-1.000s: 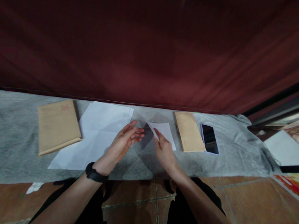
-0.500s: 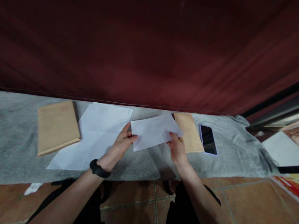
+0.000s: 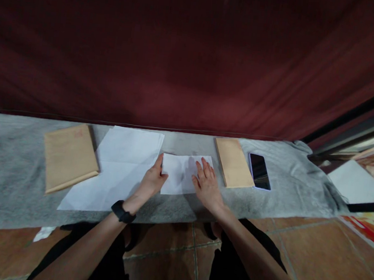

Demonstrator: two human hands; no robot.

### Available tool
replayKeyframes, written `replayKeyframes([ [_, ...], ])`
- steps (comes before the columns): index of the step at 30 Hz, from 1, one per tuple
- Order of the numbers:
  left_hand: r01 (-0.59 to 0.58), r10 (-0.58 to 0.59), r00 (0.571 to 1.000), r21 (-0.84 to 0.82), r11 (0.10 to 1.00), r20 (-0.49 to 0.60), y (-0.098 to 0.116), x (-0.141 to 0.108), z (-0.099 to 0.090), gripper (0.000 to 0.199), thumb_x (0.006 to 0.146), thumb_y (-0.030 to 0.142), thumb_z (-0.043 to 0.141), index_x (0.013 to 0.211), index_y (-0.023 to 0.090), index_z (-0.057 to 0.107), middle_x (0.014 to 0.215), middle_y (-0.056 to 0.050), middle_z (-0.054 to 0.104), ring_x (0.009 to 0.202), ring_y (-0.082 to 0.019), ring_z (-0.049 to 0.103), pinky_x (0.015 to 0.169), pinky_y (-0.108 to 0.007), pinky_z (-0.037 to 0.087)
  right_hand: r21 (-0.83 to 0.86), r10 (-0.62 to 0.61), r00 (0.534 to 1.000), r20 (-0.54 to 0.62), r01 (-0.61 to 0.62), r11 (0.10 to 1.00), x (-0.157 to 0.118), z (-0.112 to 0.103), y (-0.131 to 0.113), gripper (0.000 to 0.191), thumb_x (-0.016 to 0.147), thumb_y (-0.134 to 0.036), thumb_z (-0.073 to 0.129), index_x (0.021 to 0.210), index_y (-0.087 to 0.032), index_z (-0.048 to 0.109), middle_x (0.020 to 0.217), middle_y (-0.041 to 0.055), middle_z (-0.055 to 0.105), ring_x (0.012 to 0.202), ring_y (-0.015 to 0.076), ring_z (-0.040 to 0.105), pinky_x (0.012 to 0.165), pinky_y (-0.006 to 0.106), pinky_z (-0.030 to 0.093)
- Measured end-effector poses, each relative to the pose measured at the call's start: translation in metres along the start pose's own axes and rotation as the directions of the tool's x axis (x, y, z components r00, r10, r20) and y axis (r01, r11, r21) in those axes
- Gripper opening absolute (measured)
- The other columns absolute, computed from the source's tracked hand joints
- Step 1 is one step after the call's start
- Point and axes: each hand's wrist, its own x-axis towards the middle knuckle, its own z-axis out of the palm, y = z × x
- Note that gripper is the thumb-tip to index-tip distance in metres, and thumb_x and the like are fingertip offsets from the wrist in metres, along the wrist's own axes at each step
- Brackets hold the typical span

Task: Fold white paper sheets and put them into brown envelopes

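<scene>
A folded white paper (image 3: 179, 177) lies on the grey cloth at the middle. My left hand (image 3: 154, 179) grips its left edge between thumb and fingers, a dark band on the wrist. Spread flat, the fingers of my right hand (image 3: 206, 183) rest on the paper's right part. Larger white sheets (image 3: 128, 151), creased across, lie to the left, partly behind my left hand. On them overlaps a thick brown envelope (image 3: 70, 156). Another brown envelope (image 3: 234, 163) is right of my right hand.
A phone (image 3: 260, 171) with a dark screen lies beside the right envelope. The grey cloth (image 3: 305, 188) covers the long surface, with a dark red curtain (image 3: 194, 69) behind. Below are floor tiles (image 3: 168, 254) and a white scrap (image 3: 44, 233). Another white sheet (image 3: 356, 182) is far right.
The folded paper, held up and tilted by both hands before, now lies lower and straighter. My right hand has let go of its edge and opened flat over it.
</scene>
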Motion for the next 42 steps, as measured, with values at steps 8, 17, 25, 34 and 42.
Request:
replayKeyframes([
  [8, -0.121, 0.272, 0.955, 0.683, 0.72, -0.117, 0.027, -0.029, 0.001, 0.056, 0.098, 0.026, 0.041, 0.152, 0.011, 0.04, 0.121, -0.02, 0.065, 0.107, -0.031, 0.067, 0.093, -0.042, 0.052, -0.102, -0.019, 0.998, 0.059, 0.025, 0.994, -0.001, 0.017, -0.02, 0.056, 0.104, -0.035, 0.043, 0.155, -0.013, 0.039, 0.161, 0.0134, 0.038, 0.151, 0.0275, 0.033, 0.124, 0.049, 0.027],
  [17, -0.388, 0.423, 0.901, 0.6, 0.699, 0.09, 0.026, -0.013, 0.072, 0.063, 0.106, 0.041, 0.018, 0.157, 0.005, 0.027, 0.161, -0.02, 0.035, 0.153, -0.027, 0.028, 0.123, -0.048, 0.029, -0.106, -0.013, 0.993, 0.117, 0.025, 0.994, 0.024, 0.01, -0.017, 0.055, 0.103, -0.02, 0.031, 0.157, -0.01, 0.032, 0.165, 0.0123, 0.029, 0.153, 0.0235, 0.027, 0.125, 0.045, 0.022],
  [25, -0.364, 0.411, 0.905, 0.697, 0.618, 0.108, 0.02, -0.01, 0.076, 0.069, 0.105, 0.049, 0.026, 0.156, 0.003, 0.03, 0.163, -0.018, 0.033, 0.154, -0.027, 0.024, 0.127, -0.047, 0.019, -0.192, -0.103, 0.991, 0.089, 0.119, 0.974, 0.023, 0.027, -0.011, 0.056, 0.101, -0.021, 0.041, 0.156, -0.01, 0.036, 0.164, 0.0146, 0.03, 0.153, 0.0274, 0.027, 0.125, 0.049, 0.02],
  [34, -0.294, 0.401, 0.915, 0.756, 0.585, 0.045, 0.01, -0.008, 0.067, 0.074, 0.103, 0.055, 0.03, 0.155, 0.002, 0.032, 0.162, -0.021, 0.032, 0.154, -0.03, 0.024, 0.126, -0.049, 0.021, -0.222, 0.051, 0.996, -0.069, -0.065, 0.973, 0.019, 0.03, 0.009, 0.059, 0.107, -0.039, 0.034, 0.155, -0.004, 0.036, 0.159, 0.0208, 0.038, 0.149, 0.0317, 0.036, 0.12, 0.05, 0.029],
  [42, -0.624, 0.529, 0.768, 0.609, 0.49, 0.361, 0.003, -0.034, 0.044, 0.066, 0.101, 0.051, 0.044, 0.153, 0.011, 0.038, 0.162, -0.018, 0.035, 0.153, -0.028, 0.027, 0.125, -0.05, 0.026, -0.248, 0.059, 0.995, -0.083, -0.078, 0.966, 0.009, 0.025, 0.017, 0.065, 0.106, -0.043, 0.036, 0.156, -0.001, 0.032, 0.16, 0.0232, 0.035, 0.15, 0.033, 0.033, 0.12, 0.05, 0.03],
])
